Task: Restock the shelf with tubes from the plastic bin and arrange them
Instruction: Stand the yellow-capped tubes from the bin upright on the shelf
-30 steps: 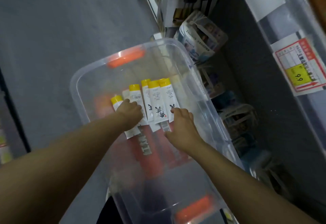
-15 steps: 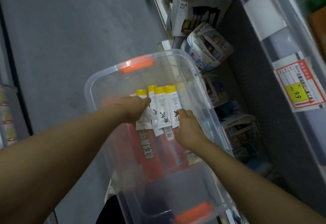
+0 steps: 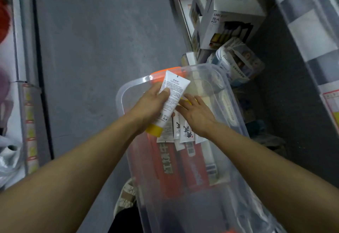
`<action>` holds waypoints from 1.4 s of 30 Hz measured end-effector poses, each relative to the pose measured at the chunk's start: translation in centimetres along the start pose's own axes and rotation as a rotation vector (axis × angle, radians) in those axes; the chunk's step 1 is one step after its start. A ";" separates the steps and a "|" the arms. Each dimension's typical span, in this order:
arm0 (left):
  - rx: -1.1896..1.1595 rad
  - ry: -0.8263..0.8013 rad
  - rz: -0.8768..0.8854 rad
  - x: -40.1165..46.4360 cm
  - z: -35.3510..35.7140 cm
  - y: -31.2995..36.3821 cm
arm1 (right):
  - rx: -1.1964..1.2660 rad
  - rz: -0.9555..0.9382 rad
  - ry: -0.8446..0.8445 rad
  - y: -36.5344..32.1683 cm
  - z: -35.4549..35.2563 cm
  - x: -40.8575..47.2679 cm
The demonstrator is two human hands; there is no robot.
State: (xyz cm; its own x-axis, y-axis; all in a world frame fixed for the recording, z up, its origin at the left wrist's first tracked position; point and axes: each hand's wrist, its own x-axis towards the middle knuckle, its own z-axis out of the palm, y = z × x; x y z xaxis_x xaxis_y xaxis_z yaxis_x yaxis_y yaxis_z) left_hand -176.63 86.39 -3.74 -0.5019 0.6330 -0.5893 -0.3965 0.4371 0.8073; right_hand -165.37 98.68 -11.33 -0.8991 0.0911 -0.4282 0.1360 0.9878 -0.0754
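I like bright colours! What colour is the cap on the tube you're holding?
Yellow: the cap on the white tube, seen in the head view.

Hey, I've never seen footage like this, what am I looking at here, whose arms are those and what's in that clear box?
There is no machine here. The picture comes from a camera worn on a person's head, looking down at their own two bare arms. The left hand grips a white squeeze tube with a yellow cap, lifted above a clear plastic bin with orange handles standing on a grey floor. The right hand reaches with straight fingers onto more white tubes lying inside the bin, on top of long red boxes. To the right stand store shelves holding a white tea pot carton and other packaged goods. The tubes are apparently meant for the shelf.
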 end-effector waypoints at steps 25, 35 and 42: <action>-0.252 0.086 -0.152 -5.7 -1.4 6.5 | 0.534 0.405 -0.048 -0.8 -8.8 -6.0; -0.321 -0.114 -0.123 -10.5 -0.4 12.4 | 1.567 0.672 0.245 -2.6 -15.2 -11.5; -0.218 -0.328 -0.087 -14.0 -0.8 15.0 | 1.938 0.722 0.659 -5.1 -20.6 -16.7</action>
State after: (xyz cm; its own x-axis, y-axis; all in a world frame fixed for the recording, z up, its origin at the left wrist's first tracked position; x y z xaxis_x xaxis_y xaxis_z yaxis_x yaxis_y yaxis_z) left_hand -176.19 83.61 16.61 -0.2011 0.7857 -0.5850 -0.5980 0.3745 0.7086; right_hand -159.61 94.67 14.75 -0.4296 0.7255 -0.5377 0.1810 -0.5142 -0.8384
